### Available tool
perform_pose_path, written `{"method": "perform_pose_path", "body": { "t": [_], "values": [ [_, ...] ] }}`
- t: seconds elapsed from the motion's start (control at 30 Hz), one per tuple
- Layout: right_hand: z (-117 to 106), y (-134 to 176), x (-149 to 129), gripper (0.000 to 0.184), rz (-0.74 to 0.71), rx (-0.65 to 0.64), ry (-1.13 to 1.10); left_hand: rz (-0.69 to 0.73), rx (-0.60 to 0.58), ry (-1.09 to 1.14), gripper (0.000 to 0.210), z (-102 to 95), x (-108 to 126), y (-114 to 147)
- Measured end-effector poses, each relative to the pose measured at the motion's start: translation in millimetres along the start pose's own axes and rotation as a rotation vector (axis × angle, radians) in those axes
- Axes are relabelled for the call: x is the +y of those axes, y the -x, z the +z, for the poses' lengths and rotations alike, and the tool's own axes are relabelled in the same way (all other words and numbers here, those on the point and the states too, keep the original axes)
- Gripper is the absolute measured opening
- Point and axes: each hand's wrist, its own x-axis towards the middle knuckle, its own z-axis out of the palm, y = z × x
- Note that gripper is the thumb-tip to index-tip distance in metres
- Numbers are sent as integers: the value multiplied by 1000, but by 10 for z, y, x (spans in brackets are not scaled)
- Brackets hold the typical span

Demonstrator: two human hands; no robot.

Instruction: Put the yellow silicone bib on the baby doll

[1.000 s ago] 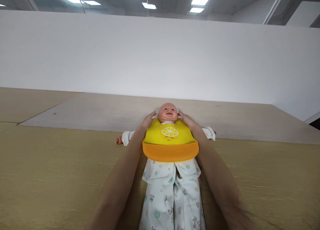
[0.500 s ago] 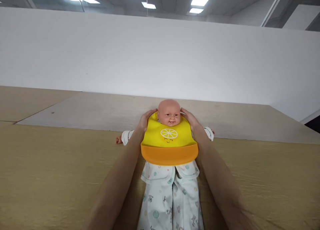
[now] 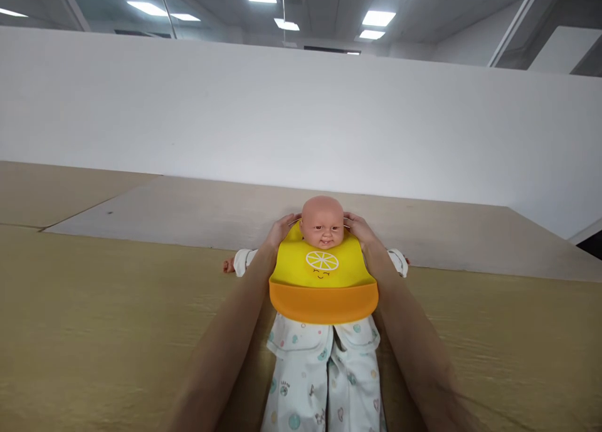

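A baby doll (image 3: 322, 214) lies on its back in white patterned clothes (image 3: 303, 369), arms out to the sides. Over its chest is a yellow bib (image 3: 291, 256) with a lemon-slice print and an orange catch pocket (image 3: 323, 303). My left hand (image 3: 281, 230) is at the bib's neck band on the left of the doll's head. On the other side my right hand (image 3: 360, 229) is closed at the band too. The fingertips of both hands reach behind the doll's neck, where they and the band's ends are hidden.
The doll lies on a wooden tabletop (image 3: 117, 319) with a paler grey panel (image 3: 211, 212) along its back. A white wall (image 3: 301, 118) rises behind, with glass panes (image 3: 324, 18) above it.
The view has tilted slightly upward, so the doll and bib appear a little lower and to the right. Both hands stay at the neck, fingers slightly further behind the head.
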Motion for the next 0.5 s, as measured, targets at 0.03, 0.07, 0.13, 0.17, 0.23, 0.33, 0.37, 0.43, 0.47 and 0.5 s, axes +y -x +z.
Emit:
{"method": "perform_pose_path", "body": {
  "t": [0.03,0.07,0.13,0.17,0.23,0.33,0.37,0.43,0.47,0.5],
  "values": [
    [5,-3,-7,34,-2,-3,14,-29,-7,3,43,-4,7,2],
    [8,-4,-14,33,-1,-2,24,-53,-20,3,44,-6,12,8],
    [13,6,-28,31,11,7,28,-81,-61,13,46,-3,15,34],
    [15,15,-34,30,23,9,22,-88,-83,25,47,0,12,53],
    [23,35,-47,29,48,2,18,-91,-125,53,49,8,-1,100],
    [49,39,-74,29,60,0,81,-93,-133,78,50,11,-28,162],
    [63,31,-88,29,53,8,121,-91,-124,88,49,9,-36,176],
    [95,13,-124,28,45,6,195,-88,-111,112,47,-2,-51,193],
    [111,12,-146,27,35,4,223,-85,-113,126,46,-9,-59,198],
    [128,21,-169,26,17,10,241,-82,-118,140,45,-16,-66,200]
  ]
}}
